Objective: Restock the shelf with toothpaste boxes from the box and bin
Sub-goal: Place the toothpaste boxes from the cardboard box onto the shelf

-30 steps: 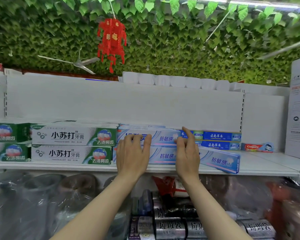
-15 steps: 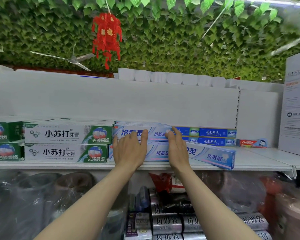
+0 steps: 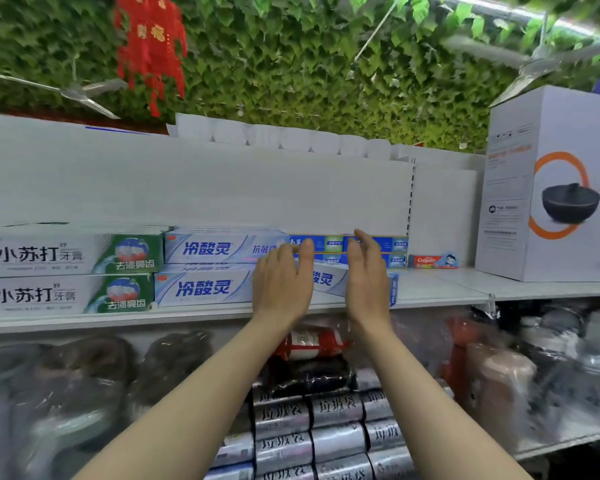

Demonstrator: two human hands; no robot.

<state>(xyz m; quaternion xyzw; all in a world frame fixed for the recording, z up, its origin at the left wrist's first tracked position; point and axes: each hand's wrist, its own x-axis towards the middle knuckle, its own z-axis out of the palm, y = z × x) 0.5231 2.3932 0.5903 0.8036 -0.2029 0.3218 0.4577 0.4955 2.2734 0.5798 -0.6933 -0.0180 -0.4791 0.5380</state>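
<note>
**Mia:** Both grips are loose and hold nothing. From the head camera, the left hand [image 3: 282,285] has straight fingers up in front of the light blue toothpaste boxes [image 3: 201,268]. The right hand [image 3: 368,276] is turned sideways, fingers straight, just in front of the crooked box [image 3: 329,279].

**Ben:** Where are the toothpaste boxes?

**Mia:** On the white shelf [image 3: 437,289]. Two light blue ones sit stacked, one on top of the other. The crooked box lies to their right, and its right end pokes out toward the front edge. I think the step now is to make that box straight.

**Ben:** How do you do it well?

**Mia:** I would push the poking end back with flat fingers, slowly. The other hand can keep the stack from sliding. Push too hard and the darker blue boxes [image 3: 329,244] behind may get bumped.

**Ben:** What else is on the shelf?

**Mia:** Green and white boxes [image 3: 70,275] sit to the left, stacked two high. A little red box [image 3: 430,261] sits far right. Beside it stands a big white carton with a pan picture [image 3: 551,188]. I cannot see the box or bin that the task talks about.

**Ben:** And the room?

**Mia:** Green leaves [image 3: 291,71] cover the ceiling. A red hanging ornament [image 3: 151,46] dangles there. Below the shelf are things in plastic wrap and silver rolls [image 3: 326,431].
</note>
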